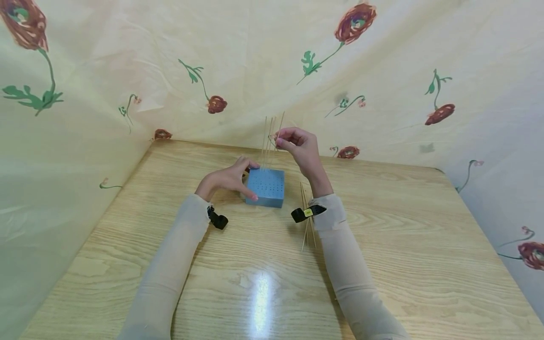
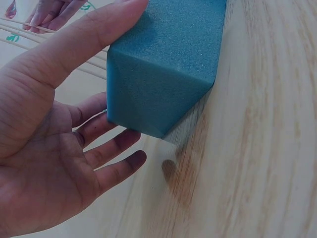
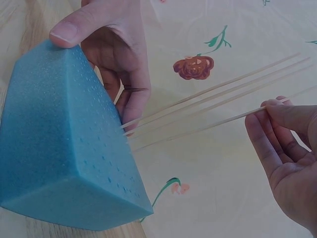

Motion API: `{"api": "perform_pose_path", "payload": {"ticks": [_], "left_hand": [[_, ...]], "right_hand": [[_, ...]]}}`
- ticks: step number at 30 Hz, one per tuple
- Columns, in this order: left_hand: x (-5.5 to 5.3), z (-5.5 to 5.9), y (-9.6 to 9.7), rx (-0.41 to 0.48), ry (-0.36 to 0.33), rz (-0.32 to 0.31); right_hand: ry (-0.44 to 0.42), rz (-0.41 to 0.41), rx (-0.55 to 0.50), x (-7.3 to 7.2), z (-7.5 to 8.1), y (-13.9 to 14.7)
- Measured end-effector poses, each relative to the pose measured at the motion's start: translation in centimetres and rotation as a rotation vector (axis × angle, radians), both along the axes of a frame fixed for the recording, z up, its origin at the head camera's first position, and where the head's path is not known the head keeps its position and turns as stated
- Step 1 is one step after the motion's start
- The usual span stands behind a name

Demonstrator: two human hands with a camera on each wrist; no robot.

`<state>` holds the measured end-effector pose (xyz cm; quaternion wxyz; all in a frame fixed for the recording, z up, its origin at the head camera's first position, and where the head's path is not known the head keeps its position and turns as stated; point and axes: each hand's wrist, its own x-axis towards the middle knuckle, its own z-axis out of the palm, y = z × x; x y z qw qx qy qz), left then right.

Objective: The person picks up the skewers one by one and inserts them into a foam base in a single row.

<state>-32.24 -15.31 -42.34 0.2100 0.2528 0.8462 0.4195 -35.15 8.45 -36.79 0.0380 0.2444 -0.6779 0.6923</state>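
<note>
A blue foam block point(image 1: 265, 189) with rows of small holes in its top sits on the table. My left hand point(image 1: 229, 178) grips it from the left, thumb on the near side and fingers toward the far side. Three thin wooden sticks point(image 3: 198, 94) stand upright in holes along the block's far edge. Above the block, my right hand point(image 1: 303, 148) pinches another thin stick point(image 3: 223, 121) between thumb and fingertips. Its lower end meets the block's top beside the standing sticks in the right wrist view.
Several loose sticks point(image 1: 305, 236) lie crossed on the wooden table point(image 1: 403, 245), partly beneath the right wrist. A flower-patterned sheet point(image 1: 263, 61) hangs behind the table and along its sides. Black straps with small cameras point(image 1: 217, 219) circle both wrists.
</note>
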Motion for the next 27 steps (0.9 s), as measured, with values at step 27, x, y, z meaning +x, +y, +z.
{"api": "perform_pose_path", "payload": {"ticks": [27], "left_hand": [[-0.13,0.13,0.06,-0.017,-0.004,0.0]], "right_hand": [[0.001,0.006,0.001,-0.12,0.03,0.0]]}}
